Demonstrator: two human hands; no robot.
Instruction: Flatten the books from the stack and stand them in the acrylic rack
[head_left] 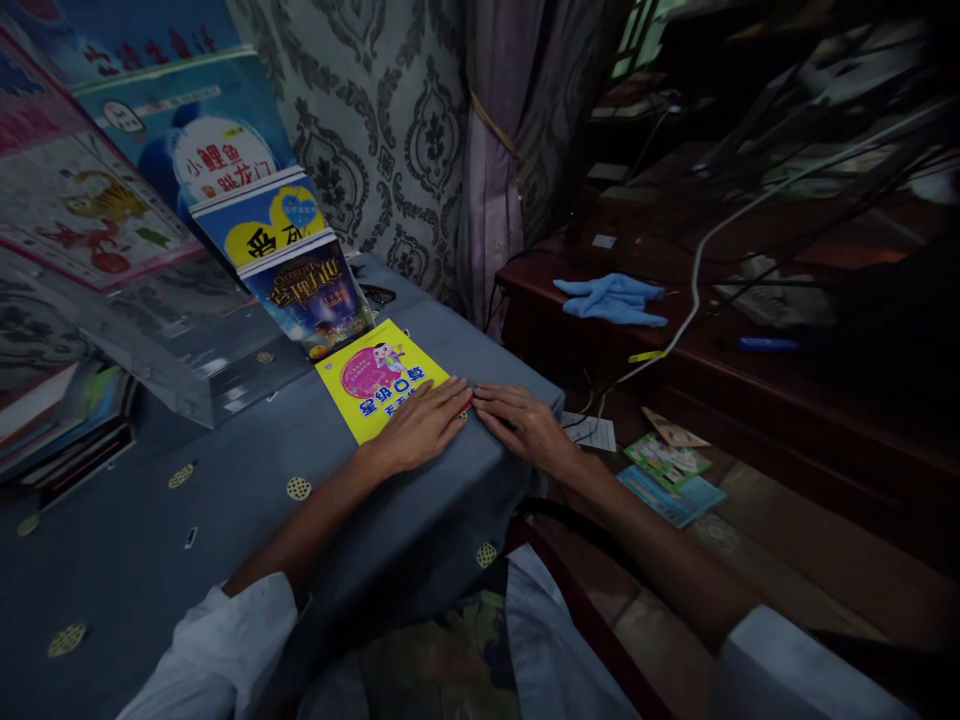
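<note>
1. While the yellow booklet (379, 385) lies flat near the right edge of the blue-clothed surface (225, 520), the left hand (424, 425) rests palm-down on its lower right corner, fingers extended and close together.
2. Just beside it, the right hand (521, 420) lies flat on the cloth, fingers together, fingertips meeting the left hand's over something small and red; nothing looks pinched.
3. Judging by this, the booklet is being pressed or squared in place; any lift would call for curling fingers under its edge.
4. Farther up, a dark-covered book (315, 295) overlaps others leaning in a row.
</note>
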